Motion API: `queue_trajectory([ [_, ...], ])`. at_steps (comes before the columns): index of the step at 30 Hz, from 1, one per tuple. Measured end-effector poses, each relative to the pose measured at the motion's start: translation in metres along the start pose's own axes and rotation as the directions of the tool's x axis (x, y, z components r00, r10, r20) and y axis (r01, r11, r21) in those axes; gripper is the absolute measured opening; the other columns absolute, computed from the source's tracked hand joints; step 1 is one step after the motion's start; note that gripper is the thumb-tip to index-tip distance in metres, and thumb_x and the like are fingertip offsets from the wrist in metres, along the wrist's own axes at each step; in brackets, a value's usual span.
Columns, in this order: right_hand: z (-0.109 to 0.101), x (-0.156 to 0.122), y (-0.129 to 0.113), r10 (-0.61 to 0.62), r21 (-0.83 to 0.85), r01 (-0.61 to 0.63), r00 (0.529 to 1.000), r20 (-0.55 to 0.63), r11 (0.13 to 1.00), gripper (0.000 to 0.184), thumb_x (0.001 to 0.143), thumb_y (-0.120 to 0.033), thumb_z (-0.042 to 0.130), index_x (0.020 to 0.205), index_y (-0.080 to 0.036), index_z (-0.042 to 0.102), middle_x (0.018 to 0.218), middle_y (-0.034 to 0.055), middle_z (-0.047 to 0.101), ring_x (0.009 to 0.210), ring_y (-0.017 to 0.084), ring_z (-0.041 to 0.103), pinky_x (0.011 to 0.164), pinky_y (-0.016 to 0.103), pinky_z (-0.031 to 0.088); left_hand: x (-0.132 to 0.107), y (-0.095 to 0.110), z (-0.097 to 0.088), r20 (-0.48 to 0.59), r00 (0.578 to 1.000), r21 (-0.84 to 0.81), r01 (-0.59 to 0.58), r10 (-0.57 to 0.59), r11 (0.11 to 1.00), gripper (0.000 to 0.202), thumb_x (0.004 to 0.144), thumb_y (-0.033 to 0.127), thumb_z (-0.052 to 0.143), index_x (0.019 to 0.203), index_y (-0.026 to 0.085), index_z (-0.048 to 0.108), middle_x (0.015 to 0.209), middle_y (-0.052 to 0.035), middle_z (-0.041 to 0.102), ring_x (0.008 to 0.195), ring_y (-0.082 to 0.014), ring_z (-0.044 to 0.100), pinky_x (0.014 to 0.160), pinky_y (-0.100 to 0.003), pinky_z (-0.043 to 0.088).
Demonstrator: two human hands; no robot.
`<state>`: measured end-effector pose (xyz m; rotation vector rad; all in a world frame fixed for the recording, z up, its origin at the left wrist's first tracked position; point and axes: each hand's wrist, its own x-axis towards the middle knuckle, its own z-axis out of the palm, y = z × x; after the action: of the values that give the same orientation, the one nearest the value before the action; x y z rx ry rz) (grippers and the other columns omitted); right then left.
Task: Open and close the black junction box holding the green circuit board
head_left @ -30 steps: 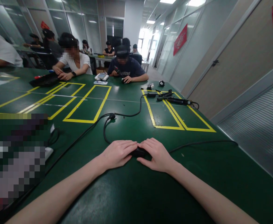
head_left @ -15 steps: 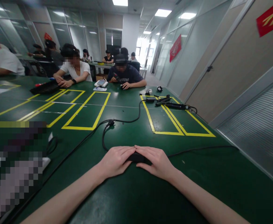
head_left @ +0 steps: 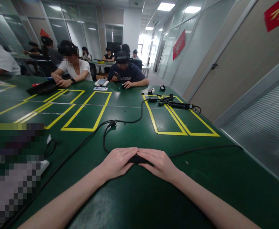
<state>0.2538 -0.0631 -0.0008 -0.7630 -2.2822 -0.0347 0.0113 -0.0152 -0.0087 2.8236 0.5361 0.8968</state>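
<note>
A black power adapter [head_left: 137, 159] lies on the green table [head_left: 139, 197] right in front of me, mostly covered by my hands. My left hand [head_left: 116, 162] is closed around its left end, and my right hand [head_left: 159, 163] grips the right end. My fingertips meet over its far side, while the thumbs lie along the near side. From the left end a black cord curves up to a plug [head_left: 112, 123]. A thinner cable [head_left: 206, 148] runs off to the right toward the table edge.
Another long black cable [head_left: 74, 152] crosses the table from lower left to black tools [head_left: 177, 104] at the far right. Yellow tape outlines [head_left: 77, 129] mark the tabletop. Blurred-out items [head_left: 12, 178] sit at left. Across the table, two people work beside a black tray [head_left: 42, 87].
The view has shifted slightly, so the whole scene sits a little higher and further left. Both hands keep the same hold on the adapter.
</note>
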Motion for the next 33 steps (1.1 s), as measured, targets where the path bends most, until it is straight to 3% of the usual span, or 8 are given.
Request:
queue_trajectory([
  [5,-0.001,0.002,-0.001,0.002,0.007,-0.002,1.0,0.006,1.0,0.038,0.101,-0.021,0.061,0.14,-0.02,0.059,0.118,0.0126,0.078,0.109,0.025,0.077,0.096,0.04,0.065,0.001,0.002,-0.001,-0.031,0.999,0.018,-0.016,0.017,1.0,0.049,0.101,0.025,0.06,0.148,0.015,0.049,0.137,-0.017,0.069,0.121,-0.0251,0.072,0.102,-0.04,0.062],
  [9,-0.001,0.004,-0.002,-0.006,-0.033,0.006,1.0,-0.019,0.999,0.031,0.102,-0.026,0.061,0.132,-0.019,0.061,0.116,0.0135,0.078,0.105,0.025,0.077,0.091,0.039,0.066,0.002,0.001,-0.001,-0.059,0.997,0.026,-0.048,0.05,0.998,0.039,0.102,0.023,0.057,0.14,0.013,0.055,0.127,-0.0155,0.074,0.116,-0.0237,0.074,0.101,-0.038,0.062],
  [15,-0.002,0.005,-0.002,-0.011,-0.04,0.009,0.998,-0.054,0.999,0.023,0.103,-0.024,0.059,0.125,-0.02,0.06,0.113,0.013,0.077,0.102,0.023,0.077,0.089,0.037,0.065,0.002,0.001,-0.002,-0.052,0.998,0.036,-0.032,0.034,0.999,0.043,0.102,0.026,0.057,0.143,0.013,0.054,0.132,-0.0164,0.072,0.119,-0.024,0.073,0.102,-0.039,0.062],
  [19,-0.004,0.004,-0.003,0.087,0.021,-0.087,0.996,0.03,0.996,0.032,0.097,-0.033,0.069,0.124,-0.02,0.059,0.124,0.0162,0.073,0.111,0.026,0.074,0.092,0.039,0.064,0.004,0.001,-0.007,-0.072,0.992,0.054,-0.101,0.104,0.993,0.038,0.104,0.02,0.052,0.14,0.012,0.055,0.131,-0.0163,0.073,0.123,-0.0238,0.071,0.105,-0.04,0.061],
  [21,-0.003,0.003,-0.003,0.128,0.081,-0.134,0.988,0.082,0.988,0.034,0.096,-0.032,0.07,0.125,-0.021,0.057,0.127,0.0159,0.072,0.116,0.027,0.073,0.094,0.039,0.063,0.006,0.001,-0.009,-0.089,0.985,0.079,-0.142,0.149,0.987,0.038,0.104,0.019,0.05,0.141,0.012,0.055,0.132,-0.0167,0.072,0.125,-0.0243,0.07,0.106,-0.042,0.06],
  [24,0.0,-0.002,-0.004,0.194,0.176,-0.204,0.978,0.07,0.963,0.032,0.095,-0.029,0.069,0.123,-0.022,0.055,0.129,0.0158,0.071,0.112,0.026,0.074,0.089,0.037,0.063,0.009,0.003,-0.012,-0.11,0.973,0.131,-0.19,0.205,0.973,0.038,0.104,0.017,0.048,0.141,0.012,0.055,0.131,-0.0168,0.073,0.124,-0.0244,0.07,0.104,-0.041,0.061],
  [27,0.001,-0.005,-0.005,0.312,0.317,-0.333,0.943,0.117,0.888,0.03,0.092,-0.029,0.072,0.117,-0.023,0.055,0.12,0.0122,0.072,0.097,0.022,0.075,0.079,0.033,0.063,0.009,0.005,-0.015,-0.081,0.971,0.168,-0.209,0.225,0.963,0.04,0.105,0.016,0.046,0.144,0.013,0.054,0.133,-0.0163,0.072,0.127,-0.0239,0.068,0.106,-0.04,0.06],
  [33,-0.003,-0.003,-0.008,0.461,0.569,-0.57,0.819,0.341,0.592,0.031,0.091,-0.042,0.073,0.107,-0.023,0.055,0.099,0.0033,0.068,0.076,0.016,0.069,0.06,0.024,0.056,0.007,0.003,-0.015,-0.079,0.967,0.173,-0.225,0.241,0.959,0.039,0.104,0.02,0.052,0.143,0.014,0.055,0.13,-0.0152,0.074,0.126,-0.0243,0.069,0.106,-0.04,0.06],
])
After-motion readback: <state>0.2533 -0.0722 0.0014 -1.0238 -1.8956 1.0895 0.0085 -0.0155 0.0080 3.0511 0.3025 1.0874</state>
